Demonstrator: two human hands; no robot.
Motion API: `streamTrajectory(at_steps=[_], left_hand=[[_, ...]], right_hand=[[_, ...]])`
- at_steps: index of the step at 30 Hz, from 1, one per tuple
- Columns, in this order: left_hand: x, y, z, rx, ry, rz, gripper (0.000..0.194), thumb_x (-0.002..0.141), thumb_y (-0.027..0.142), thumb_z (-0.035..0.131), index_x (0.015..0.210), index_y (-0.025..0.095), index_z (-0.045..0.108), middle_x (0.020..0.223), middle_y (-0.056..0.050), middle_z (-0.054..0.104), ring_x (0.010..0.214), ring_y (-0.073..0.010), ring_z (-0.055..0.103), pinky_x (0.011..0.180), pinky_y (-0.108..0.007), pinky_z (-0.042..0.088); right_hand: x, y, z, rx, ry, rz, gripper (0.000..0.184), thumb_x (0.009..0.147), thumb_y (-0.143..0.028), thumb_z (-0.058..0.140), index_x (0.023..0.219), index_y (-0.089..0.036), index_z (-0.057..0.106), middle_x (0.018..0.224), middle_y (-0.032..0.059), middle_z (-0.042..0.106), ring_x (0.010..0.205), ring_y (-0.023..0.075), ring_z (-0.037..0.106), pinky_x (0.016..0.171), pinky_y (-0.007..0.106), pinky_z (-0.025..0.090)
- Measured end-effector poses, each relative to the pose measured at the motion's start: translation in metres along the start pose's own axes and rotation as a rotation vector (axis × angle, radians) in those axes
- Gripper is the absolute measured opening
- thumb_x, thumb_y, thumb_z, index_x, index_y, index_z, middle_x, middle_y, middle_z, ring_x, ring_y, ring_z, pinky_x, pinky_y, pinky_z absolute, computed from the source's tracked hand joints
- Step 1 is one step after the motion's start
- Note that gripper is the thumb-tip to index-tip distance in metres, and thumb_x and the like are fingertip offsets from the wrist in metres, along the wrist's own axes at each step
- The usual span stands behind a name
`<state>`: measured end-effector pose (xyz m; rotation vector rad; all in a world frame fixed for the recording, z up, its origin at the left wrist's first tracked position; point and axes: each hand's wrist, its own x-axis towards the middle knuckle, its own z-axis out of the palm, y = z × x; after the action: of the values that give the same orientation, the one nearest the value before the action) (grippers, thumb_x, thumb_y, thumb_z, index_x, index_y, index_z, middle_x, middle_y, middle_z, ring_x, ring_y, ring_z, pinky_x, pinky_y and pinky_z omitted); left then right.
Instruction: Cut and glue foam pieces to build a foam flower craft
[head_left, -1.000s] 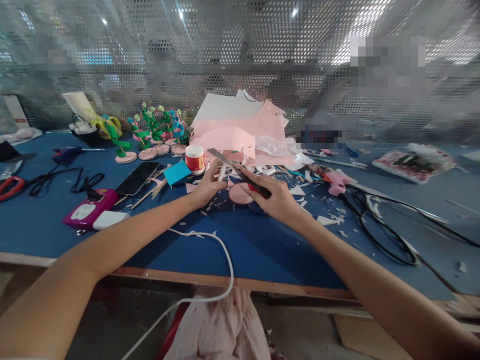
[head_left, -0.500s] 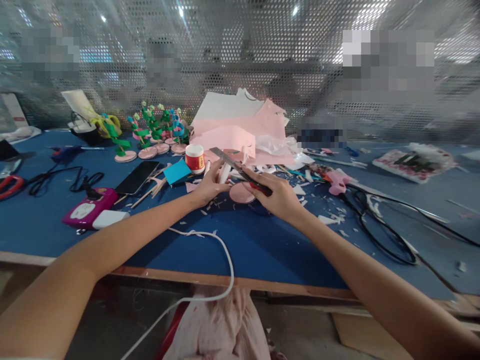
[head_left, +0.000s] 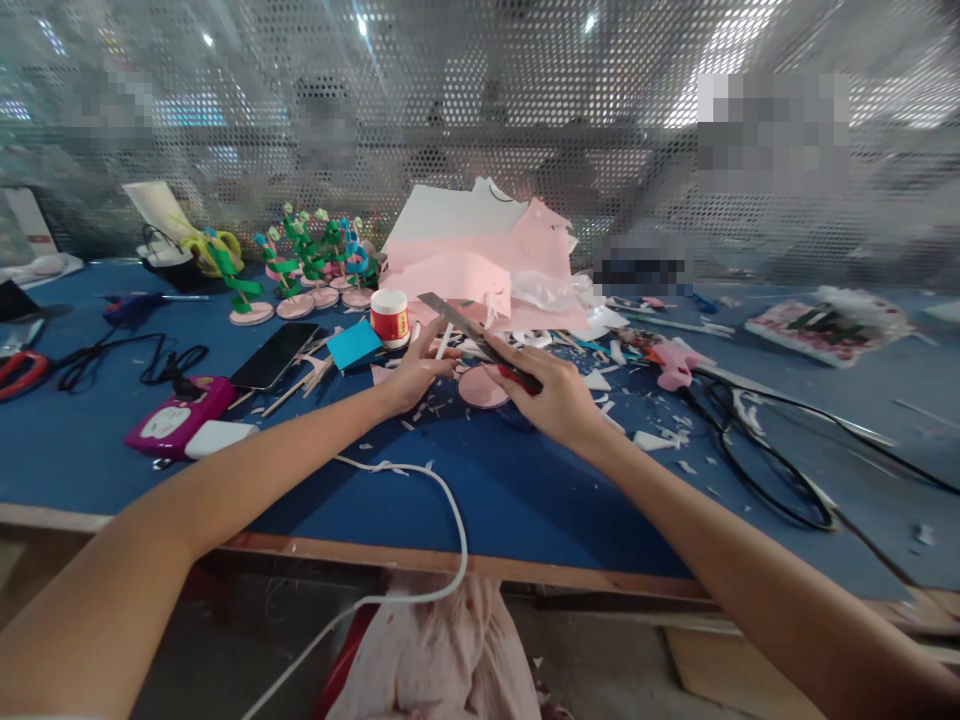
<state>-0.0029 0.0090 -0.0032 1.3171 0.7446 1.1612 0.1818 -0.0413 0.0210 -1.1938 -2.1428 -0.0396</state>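
Note:
My right hand (head_left: 556, 395) is closed around the dark and red handle of a utility knife (head_left: 466, 324), its long flat blade pointing up and to the left. A thin white strip (head_left: 445, 342) is pinched in my left hand (head_left: 412, 380), just left of the blade; its material is hard to make out. Below the blade, between my hands, a round pink disc (head_left: 478, 390) lies on the blue table. A white jar with a red label (head_left: 389, 318) stands behind my left hand, next to a blue paper square (head_left: 354, 345).
Pink and white sheets (head_left: 450, 245) are piled at the back. Several green paper-spiral models (head_left: 244, 285) stand back left. A phone (head_left: 276, 355), a magenta device (head_left: 180, 417) and a white cable (head_left: 454, 500) lie nearer. To the right are a pink glue gun (head_left: 677, 365), a black cord and white scraps.
The white piece in my left hand now shows as a thinner, narrower strip, turned differently. My left hand has shifted slightly; the knife stays in nearly the same place.

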Motion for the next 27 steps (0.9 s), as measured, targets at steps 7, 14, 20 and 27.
streamTrajectory(at_steps=[7,14,20,27], left_hand=[[-0.001,-0.001,-0.001,-0.112,-0.043,-0.039,0.087,0.051,0.002,0.051,0.133,0.029,0.039,0.115,-0.004,0.055,0.096,-0.0183,0.057,0.08,-0.029,0.046],[-0.003,0.001,0.003,-0.296,-0.054,-0.033,0.089,0.058,-0.001,0.059,0.132,0.042,0.035,0.131,0.002,0.046,0.1,-0.0143,0.057,0.091,-0.03,0.044],[-0.003,0.008,0.001,-0.485,-0.111,-0.21,0.08,0.067,0.013,0.065,0.137,0.032,0.031,0.099,-0.002,0.065,0.083,-0.0168,0.064,0.085,-0.035,0.049],[0.003,0.015,-0.004,-0.63,-0.292,-0.388,0.081,0.072,0.078,0.03,0.126,0.021,0.048,0.101,-0.011,0.068,0.079,-0.023,0.066,0.06,-0.029,0.05]], right_hand=[[0.0,0.003,-0.001,-0.055,0.001,0.03,0.044,0.087,-0.029,0.048,0.131,-0.026,0.05,0.075,0.0044,0.06,0.067,0.0166,0.056,0.061,0.026,0.043],[0.004,0.012,-0.001,-0.038,0.104,0.091,0.051,0.084,-0.028,0.05,0.135,-0.025,0.045,0.084,0.0063,0.065,0.073,0.0196,0.059,0.066,0.03,0.046],[0.004,0.018,0.001,0.032,0.133,0.113,0.051,0.084,-0.031,0.05,0.134,-0.023,0.046,0.091,0.0087,0.068,0.078,0.0215,0.061,0.067,0.032,0.048],[0.004,0.017,0.0,0.049,0.147,0.1,0.052,0.084,-0.028,0.05,0.135,-0.024,0.045,0.096,0.0083,0.069,0.08,0.0216,0.062,0.069,0.033,0.048]])
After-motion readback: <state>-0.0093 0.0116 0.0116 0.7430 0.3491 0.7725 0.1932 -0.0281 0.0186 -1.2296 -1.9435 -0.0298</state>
